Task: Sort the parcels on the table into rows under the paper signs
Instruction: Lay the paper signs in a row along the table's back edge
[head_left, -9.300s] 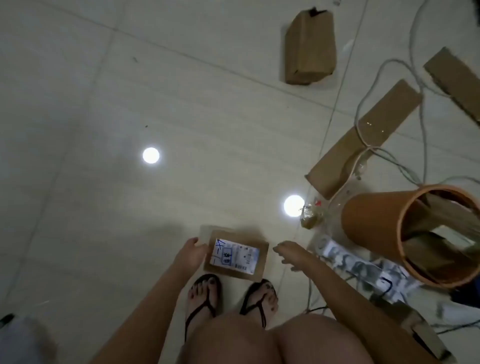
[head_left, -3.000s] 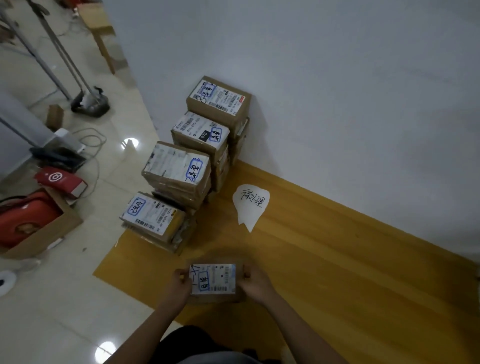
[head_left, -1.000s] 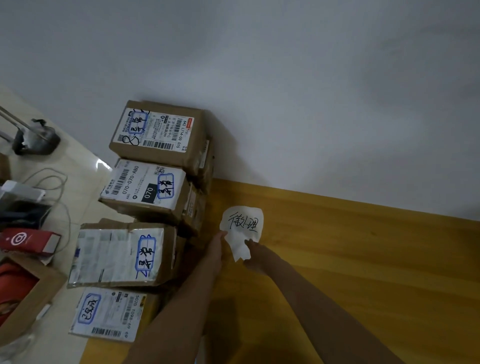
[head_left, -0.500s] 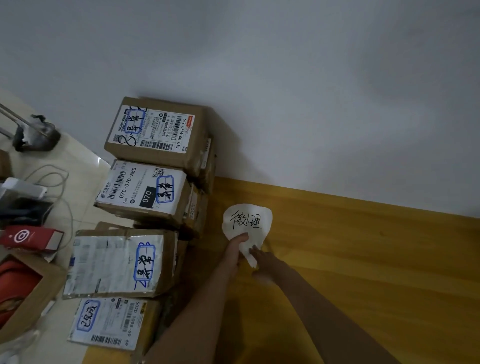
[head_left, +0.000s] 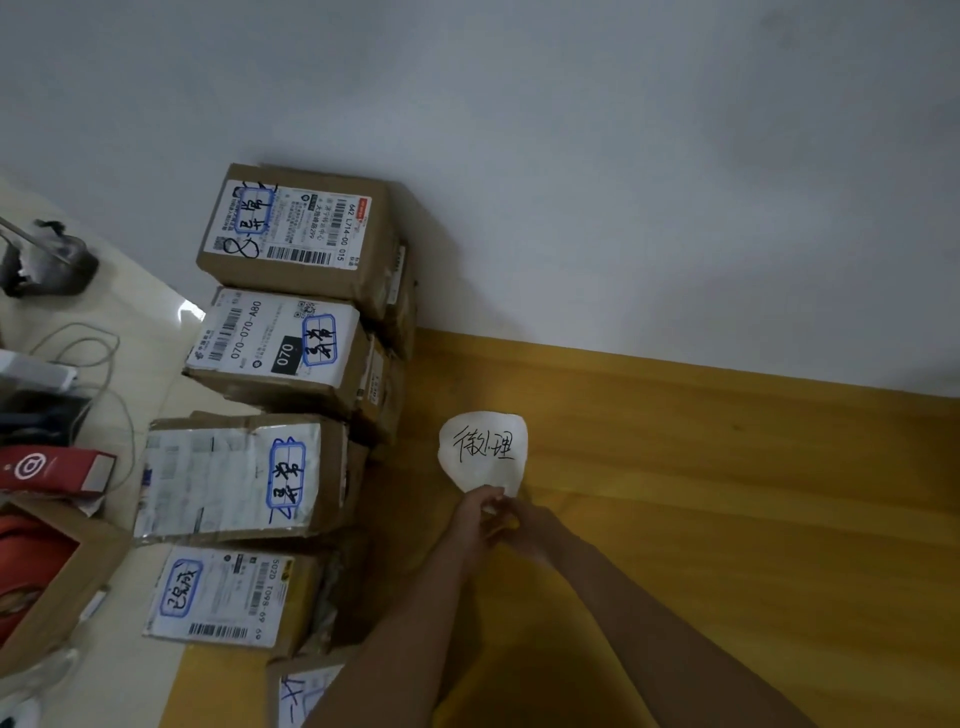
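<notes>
Directly ahead of left hand (head_left: 475, 512), paper sign (head_left: 483, 449) is lying on worktop (head_left: 701, 519); that hand is pinching its lower tip, grip of right hand (head_left: 527, 525) unclear. Parcels (head_left: 244, 473) are standing leftward. Recommend flattening sign squarely.

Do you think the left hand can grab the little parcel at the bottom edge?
Probably yes. The left hand holds the paper sign, but the little parcel lies close beside that forearm, and nothing blocks pulling back.
</notes>
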